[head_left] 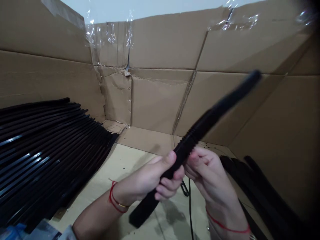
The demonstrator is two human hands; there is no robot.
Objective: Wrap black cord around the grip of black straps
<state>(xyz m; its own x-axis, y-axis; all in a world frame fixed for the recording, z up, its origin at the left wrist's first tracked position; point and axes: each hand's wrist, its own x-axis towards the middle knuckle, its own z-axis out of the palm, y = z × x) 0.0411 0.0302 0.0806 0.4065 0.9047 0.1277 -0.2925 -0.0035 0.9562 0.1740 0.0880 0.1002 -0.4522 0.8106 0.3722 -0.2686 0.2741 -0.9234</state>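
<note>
A long black strip (200, 128) with a ribbed middle runs diagonally from low centre up to the right, its far end blurred. My left hand (150, 178) is wrapped round its lower part, fingers curled under, a red string on the wrist. My right hand (208, 173) is closed against the strip just above the left hand, fingers pinched at its ribbed section. A thin black cord with a small loop (185, 190) hangs down between the hands.
A big stack of black strips (47, 146) fills the left. More black strips (257, 186) lie at the lower right. Cardboard walls (160, 96) patched with clear tape enclose the cardboard floor (130, 163).
</note>
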